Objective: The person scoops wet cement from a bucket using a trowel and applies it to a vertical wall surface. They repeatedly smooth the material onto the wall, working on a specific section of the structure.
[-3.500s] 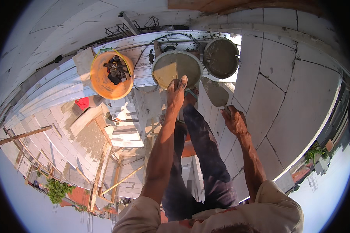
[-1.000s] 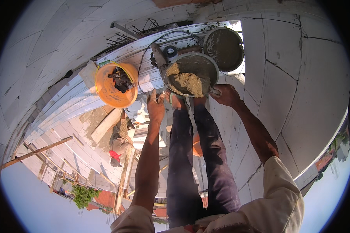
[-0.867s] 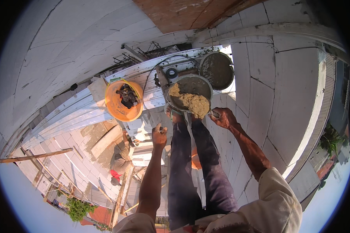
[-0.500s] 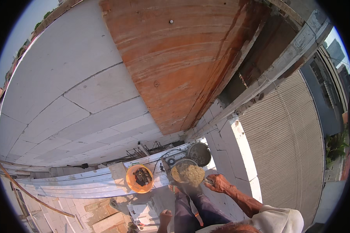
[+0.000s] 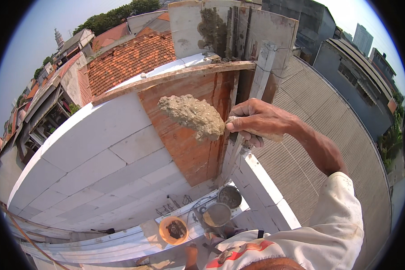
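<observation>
My right hand [image 5: 255, 121] is raised in front of me, its fingers wrapped around a trowel [image 5: 230, 120]. A thick heap of wet, grainy mortar [image 5: 192, 116] covers the trowel's blade, so the blade itself is hidden. Behind the mortar stands an orange-brown plywood panel [image 5: 184, 155], set against the white block wall. Low at the bottom edge is my left hand [image 5: 191, 255], close to my body; its fingers do not show clearly. Below, a round bucket [image 5: 217, 215] has some mortar inside.
Beside it stand a dark bucket [image 5: 229, 196] and an orange tub [image 5: 162, 231] holding dark pieces. A timber strip [image 5: 175, 74] caps the plywood. White block walls [image 5: 99, 157] rise left and right [image 5: 265, 193]. Beyond the right wall lies a corrugated roof [image 5: 328, 135]; tiled roofs [image 5: 130, 63] lie further off.
My right hand has risen from beside the mortar bucket to the plywood's height, carrying the loaded trowel. The view has tilted up, bringing in rooftops and sky.
</observation>
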`<move>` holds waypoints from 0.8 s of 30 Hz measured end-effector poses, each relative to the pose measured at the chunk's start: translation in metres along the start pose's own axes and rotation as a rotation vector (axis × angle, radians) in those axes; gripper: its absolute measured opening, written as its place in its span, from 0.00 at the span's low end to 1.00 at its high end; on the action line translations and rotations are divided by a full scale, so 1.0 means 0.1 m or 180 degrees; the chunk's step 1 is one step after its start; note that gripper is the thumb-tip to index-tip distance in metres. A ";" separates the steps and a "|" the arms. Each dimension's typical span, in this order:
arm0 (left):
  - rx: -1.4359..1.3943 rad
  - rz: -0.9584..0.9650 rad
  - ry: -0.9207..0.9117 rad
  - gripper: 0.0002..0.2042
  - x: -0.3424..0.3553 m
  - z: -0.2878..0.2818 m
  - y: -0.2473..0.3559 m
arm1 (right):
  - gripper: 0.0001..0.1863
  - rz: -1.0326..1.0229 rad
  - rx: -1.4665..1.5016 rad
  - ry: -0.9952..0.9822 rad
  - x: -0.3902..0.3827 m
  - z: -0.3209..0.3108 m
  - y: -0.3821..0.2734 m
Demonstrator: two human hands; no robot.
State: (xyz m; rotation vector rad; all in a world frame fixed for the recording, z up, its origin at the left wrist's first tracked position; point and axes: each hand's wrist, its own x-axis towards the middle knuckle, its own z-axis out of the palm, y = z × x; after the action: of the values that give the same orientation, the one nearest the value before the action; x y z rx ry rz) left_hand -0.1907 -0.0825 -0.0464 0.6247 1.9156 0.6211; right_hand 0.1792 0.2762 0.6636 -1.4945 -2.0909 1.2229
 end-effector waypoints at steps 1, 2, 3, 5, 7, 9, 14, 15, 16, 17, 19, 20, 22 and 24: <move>0.0010 0.0119 -0.0040 0.10 0.04 0.05 0.01 | 0.22 -0.0125 0.0087 0.0202 0.02 -0.25 -0.10; 0.0026 0.0213 0.0010 0.10 0.06 -0.02 -0.02 | 0.21 -0.0319 0.0406 0.0293 0.11 -0.49 -0.12; 0.0023 0.0333 -0.0050 0.10 0.08 0.05 -0.02 | 0.20 -0.0444 0.0652 0.0440 0.13 -0.76 -0.20; 0.0336 0.0510 -0.0414 0.09 -0.14 0.72 0.50 | 0.17 -0.0196 0.1362 0.0931 -0.07 -1.35 -0.34; 0.0608 0.0227 0.0557 0.09 -0.54 -0.35 0.20 | 0.18 -0.0552 0.2665 0.0467 1.23 -1.34 0.07; 0.0596 0.0397 0.0693 0.08 -0.50 -0.52 -0.09 | 0.18 -0.0925 0.2468 0.0531 1.45 -1.46 -0.08; 0.0259 0.0910 -0.1281 0.05 -0.24 0.19 -0.06 | 0.18 -0.1408 0.1222 0.1535 0.49 -1.92 -0.45; -0.0728 0.0114 -0.1249 0.05 -0.17 0.27 -0.17 | 0.17 -0.1590 0.1101 0.1615 0.42 -1.80 -0.48; -0.1287 -0.0559 -0.1341 0.08 -0.18 0.38 -0.15 | 0.17 -0.1689 0.0980 0.1701 0.35 -1.58 -0.43; -0.1086 -0.0715 -0.0691 0.11 -0.71 -0.36 -0.35 | 0.17 -0.2034 0.1669 0.1189 1.29 -0.93 0.15; -0.0899 -0.1500 -0.0946 0.16 -0.74 0.10 0.33 | 0.17 -0.1982 0.1407 0.1371 0.72 -0.38 0.26; -0.1338 -0.1299 -0.1517 0.17 -0.67 0.12 0.07 | 0.17 -0.1828 0.1475 0.1402 0.49 -0.10 0.52; -0.0469 -0.0657 -0.1557 0.19 -0.64 0.26 -0.34 | 0.17 -0.1255 0.1816 0.0929 0.52 0.76 1.18; -0.0523 -0.0195 -0.1805 0.22 -0.55 0.61 -0.60 | 0.21 0.0196 0.1522 0.0404 0.26 1.52 1.91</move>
State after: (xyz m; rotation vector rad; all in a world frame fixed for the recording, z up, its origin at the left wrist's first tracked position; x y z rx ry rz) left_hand -0.1232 -0.1540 -0.0733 0.5614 1.3354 0.4906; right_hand 0.1891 0.2476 0.4206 -1.3747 -1.5372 1.4763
